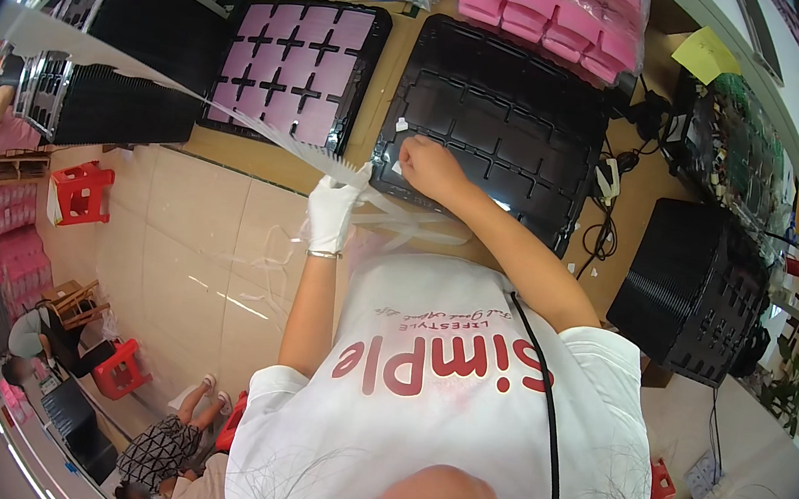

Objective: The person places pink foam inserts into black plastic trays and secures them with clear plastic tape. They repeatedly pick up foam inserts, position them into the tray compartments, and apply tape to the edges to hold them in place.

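Note:
My left hand (330, 215), in a white glove, is closed on a long translucent strip (264, 128) near the worktable's front edge. The strip stretches away to the upper left, with a toothed edge near my fingers. Loose clear ribbons (414, 219) trail beside the glove. My bare right hand (430, 169) has its fingers curled together over the left side of a black plastic tray (499, 109) with moulded compartments. One small white piece (402, 125) lies just beyond that hand, and another shows by its fingertips. Whatever the fingers pinch is too small to make out.
To the left lies a black tray with pink squares (293, 59), beside stacked black trays (132, 58). Bagged pink foam blocks (552, 12) sit behind. Cables (604, 231), circuit boards (738, 128) and another black tray stack (687, 287) are on the right. Other people sit in the background.

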The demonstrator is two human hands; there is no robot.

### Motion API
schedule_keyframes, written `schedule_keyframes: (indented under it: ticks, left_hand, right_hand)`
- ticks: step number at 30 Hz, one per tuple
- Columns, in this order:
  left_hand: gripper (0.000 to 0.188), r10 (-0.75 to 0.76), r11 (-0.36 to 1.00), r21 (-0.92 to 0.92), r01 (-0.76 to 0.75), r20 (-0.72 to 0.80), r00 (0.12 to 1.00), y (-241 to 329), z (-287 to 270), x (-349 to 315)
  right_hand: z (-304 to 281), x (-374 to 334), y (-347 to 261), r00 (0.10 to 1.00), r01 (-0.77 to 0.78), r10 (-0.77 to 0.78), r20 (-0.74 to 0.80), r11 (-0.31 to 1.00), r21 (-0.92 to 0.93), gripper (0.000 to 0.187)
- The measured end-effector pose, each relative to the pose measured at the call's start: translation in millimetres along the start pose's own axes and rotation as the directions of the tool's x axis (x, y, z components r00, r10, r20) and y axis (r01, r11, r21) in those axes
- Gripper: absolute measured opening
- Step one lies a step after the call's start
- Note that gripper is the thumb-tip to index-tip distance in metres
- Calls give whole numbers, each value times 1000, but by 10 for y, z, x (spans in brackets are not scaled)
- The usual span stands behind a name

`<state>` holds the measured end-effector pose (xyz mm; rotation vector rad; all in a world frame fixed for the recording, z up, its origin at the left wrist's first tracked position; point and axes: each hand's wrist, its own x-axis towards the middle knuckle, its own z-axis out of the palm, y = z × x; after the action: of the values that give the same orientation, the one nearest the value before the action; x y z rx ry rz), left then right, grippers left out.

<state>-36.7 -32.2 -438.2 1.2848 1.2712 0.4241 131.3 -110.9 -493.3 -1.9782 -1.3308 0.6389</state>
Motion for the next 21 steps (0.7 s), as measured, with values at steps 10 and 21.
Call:
schedule_keyframes:
  ticks: [10,21]
  left_hand:
    - [25,8,992,-126,1,72,997,-158,106,132]
    - [25,8,988,-156,0,45,999,-134,128,140]
  right_hand:
    - [118,-65,-109,980,-122,130,-153,991,63,14]
    - [49,-49,-118,979,-161,175,-106,979,128,16]
